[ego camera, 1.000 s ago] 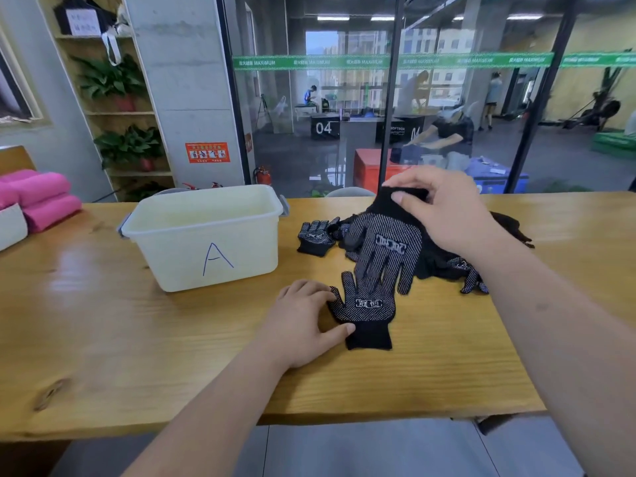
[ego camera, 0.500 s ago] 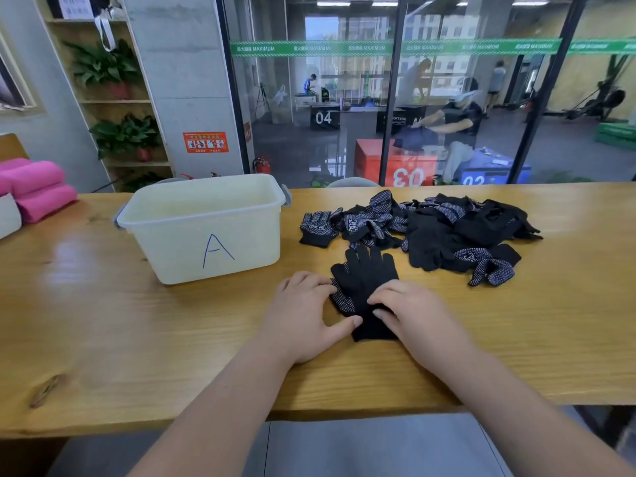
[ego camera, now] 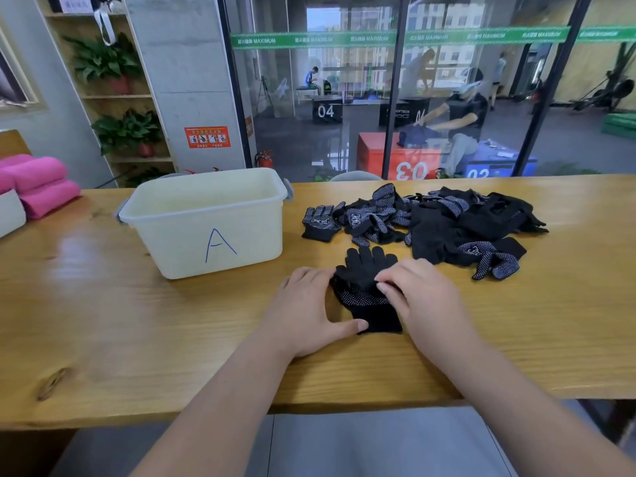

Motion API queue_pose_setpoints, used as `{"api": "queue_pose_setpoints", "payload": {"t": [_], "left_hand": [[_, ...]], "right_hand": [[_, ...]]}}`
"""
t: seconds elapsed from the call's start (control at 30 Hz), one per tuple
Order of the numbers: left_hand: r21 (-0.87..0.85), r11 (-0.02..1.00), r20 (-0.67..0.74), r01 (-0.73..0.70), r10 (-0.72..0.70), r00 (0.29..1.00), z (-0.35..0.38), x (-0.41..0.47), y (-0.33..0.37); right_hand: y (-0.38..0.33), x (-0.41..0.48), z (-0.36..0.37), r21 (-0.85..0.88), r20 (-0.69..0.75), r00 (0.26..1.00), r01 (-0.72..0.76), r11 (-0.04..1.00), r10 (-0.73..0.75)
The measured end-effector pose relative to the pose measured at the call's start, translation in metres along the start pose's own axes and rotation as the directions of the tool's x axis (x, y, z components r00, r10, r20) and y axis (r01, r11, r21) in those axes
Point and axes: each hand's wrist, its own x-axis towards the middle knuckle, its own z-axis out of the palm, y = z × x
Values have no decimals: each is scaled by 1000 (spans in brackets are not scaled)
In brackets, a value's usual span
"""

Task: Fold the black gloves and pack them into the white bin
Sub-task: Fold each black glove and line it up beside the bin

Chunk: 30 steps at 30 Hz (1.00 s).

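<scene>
Glove pair (ego camera: 363,270): cuff toward near edge of table (ego camera: 137,321), fingers pointing away.
Left hand (ego camera: 306,315): flat, thumb at cuff.
Right hand (ego camera: 425,297): fingertips curled mid-glove; pinch unclear.

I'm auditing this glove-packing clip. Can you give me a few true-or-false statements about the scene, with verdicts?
1. The bin bears a letter A. True.
2. The pile of gloves lies left of the bin. False: it lies to the right of it.
3. The left hand and right hand both touch the pair. True.
4. The pair lies inside the bin. False: it lies flat on the table, in front of the pile.
</scene>
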Motion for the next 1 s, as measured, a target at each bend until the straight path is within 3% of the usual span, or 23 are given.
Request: {"api": "queue_pose_setpoints", "payload": {"t": [0.13, 0.33, 0.57, 0.83, 1.0], "left_hand": [[-21, 1000, 5, 18, -18, 1000, -1, 1, 0], [-27, 999, 24, 23, -22, 999, -3, -1, 2], [3, 1000, 17, 10, -10, 1000, -4, -3, 4], [37, 999, 17, -6, 5, 1000, -2, -5, 0], [-141, 990, 135, 12, 7, 991, -5, -6, -6]], "right_hand": [[-2, -22, 7, -15, 130, 990, 56, 998, -53], [-5, -27, 2, 0, 85, 995, 52, 999, -52], [-5, -30, -1, 32, 130, 987, 91, 995, -95], [-11, -28, -6, 51, 196, 980, 29, 998, -38], [-8, -28, -5, 134, 129, 991, -41, 990, 23]]}}
